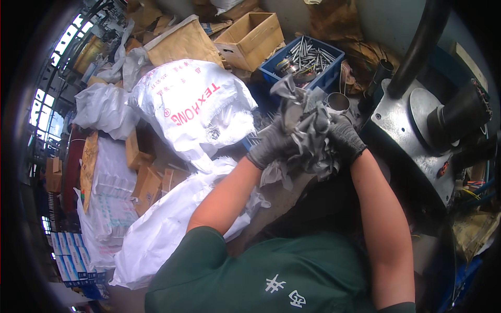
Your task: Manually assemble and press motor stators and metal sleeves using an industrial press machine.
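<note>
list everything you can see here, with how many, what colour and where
crumpled strips: one bunch, grey, between both grips
blue crate: one, blue, beyond the strips
metal rods: many, silver, in the crate
wooden box: one, light brown, left of the crate
printed sack: one, white with red print, left of the strips
lower sack: one, white, beside the left forearm
cardboard boxes: several, brown, left of the sacks' meeting point
small boxes: stack, blue and white, lower left
machine: one, grey and black, right
shirt: one, dark green, bottom
forearms: two, bare, lower middle
left grip: one, dark grey glove, on the strips
right grip: one, dark grey glove, on the strips
</note>
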Demonstrator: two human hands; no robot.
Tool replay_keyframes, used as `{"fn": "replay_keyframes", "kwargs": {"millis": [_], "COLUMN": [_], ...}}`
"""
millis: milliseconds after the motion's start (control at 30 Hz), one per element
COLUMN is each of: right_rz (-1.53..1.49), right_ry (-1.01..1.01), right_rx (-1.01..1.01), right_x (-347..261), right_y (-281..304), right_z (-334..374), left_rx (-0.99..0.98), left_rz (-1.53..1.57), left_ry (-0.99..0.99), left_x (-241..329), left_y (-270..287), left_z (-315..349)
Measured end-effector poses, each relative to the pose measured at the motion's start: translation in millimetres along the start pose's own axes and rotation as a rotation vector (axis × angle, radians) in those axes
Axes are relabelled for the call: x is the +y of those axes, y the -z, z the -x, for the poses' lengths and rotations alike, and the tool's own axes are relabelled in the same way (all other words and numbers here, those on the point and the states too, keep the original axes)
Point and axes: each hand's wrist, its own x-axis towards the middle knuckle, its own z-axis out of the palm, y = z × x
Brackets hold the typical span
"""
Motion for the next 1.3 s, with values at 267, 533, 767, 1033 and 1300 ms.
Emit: {"fn": "replay_keyframes", "kwargs": {"millis": [267, 533, 767, 1033, 1300], "right_rz": [-1.202, -0.608, -0.067, -0.285, -0.148], "right_ry": [-0.31, 0.041, -0.212, -0.206, -0.197], "right_rx": [-0.499, 0.054, 0.235, 0.147, 0.152], "right_x": [18, -34, -14, -22, -31], "right_y": [14, -10, -30, -37, -53], "right_z": [-7, 17, -9, -7, -18], "left_rx": [-0.328, 0.424, 0.317, 0.187, 0.22], "left_rz": [1.214, 0.515, 1.143, 1.137, 0.885], "left_ry": [0.238, 0.865, 0.735, 0.692, 0.726], "left_x": [-49, -32, -143, -135, -138], "left_y": [-64, -81, -27, 131, 171], "left_z": [33, -18, 31, 113, 143]}}
